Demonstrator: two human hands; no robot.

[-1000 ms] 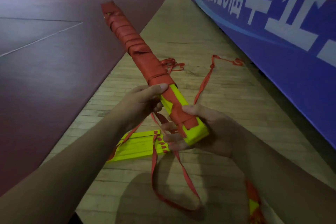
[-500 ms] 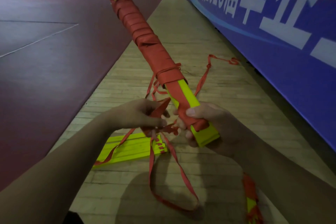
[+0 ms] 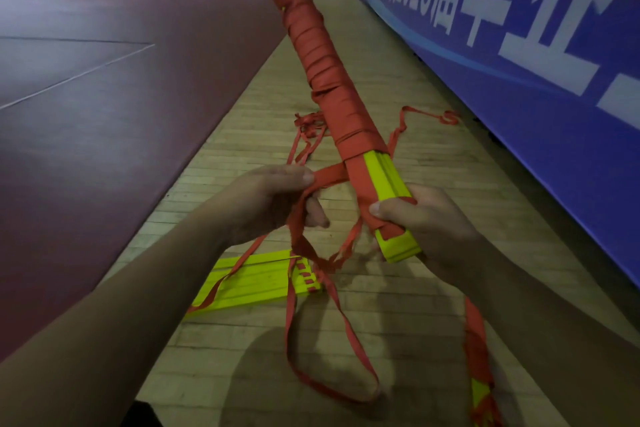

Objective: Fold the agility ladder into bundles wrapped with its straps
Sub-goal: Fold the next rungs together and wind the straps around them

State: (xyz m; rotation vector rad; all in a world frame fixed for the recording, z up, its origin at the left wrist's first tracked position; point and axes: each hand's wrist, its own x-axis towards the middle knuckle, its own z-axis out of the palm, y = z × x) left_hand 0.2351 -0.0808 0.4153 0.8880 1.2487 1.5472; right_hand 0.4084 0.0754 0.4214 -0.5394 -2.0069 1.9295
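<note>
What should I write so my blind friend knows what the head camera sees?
A person's right hand grips the near end of a long ladder bundle mostly wrapped in red strap, while the left hand holds the strap out sideways. More yellow rungs lie on the wooden floor.

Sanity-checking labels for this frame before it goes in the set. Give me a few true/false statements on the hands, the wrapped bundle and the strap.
1. The right hand grips the near end of the bundle. True.
2. The left hand holds nothing. False: it pinches the red strap, which runs across to the bundle.
3. Strap covers the bundle along its whole length. False: bare yellow rungs show at the near end.
4. A second stack of rungs lies on the wooden floor. True.
</note>
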